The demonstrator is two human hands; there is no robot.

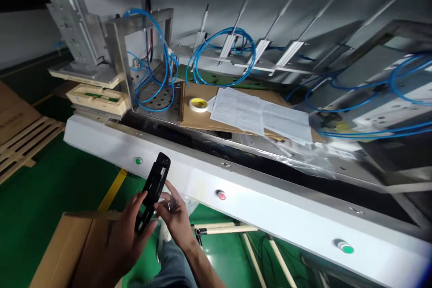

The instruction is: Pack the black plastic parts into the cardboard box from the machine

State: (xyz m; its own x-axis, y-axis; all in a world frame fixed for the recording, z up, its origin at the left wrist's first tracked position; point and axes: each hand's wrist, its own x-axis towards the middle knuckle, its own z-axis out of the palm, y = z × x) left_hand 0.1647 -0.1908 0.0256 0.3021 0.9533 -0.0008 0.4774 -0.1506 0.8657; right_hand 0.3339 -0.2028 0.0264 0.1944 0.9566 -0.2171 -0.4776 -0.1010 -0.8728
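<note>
Down by the machine's white front rail (256,207), both hands grip one long black plastic part (153,191): left hand (126,234) cradles its lower end, right hand (173,216) pinches the middle, tilting it upright, seemingly for a look.

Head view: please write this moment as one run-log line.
left hand: holds black part | right hand: fingers on part | behind: white panel

Tape roll (198,105): on cardboard sheet (202,119), papers (259,114) at its 3 o'clock.
Carton (72,249): 7 o'clock, beneath both hands.
</note>
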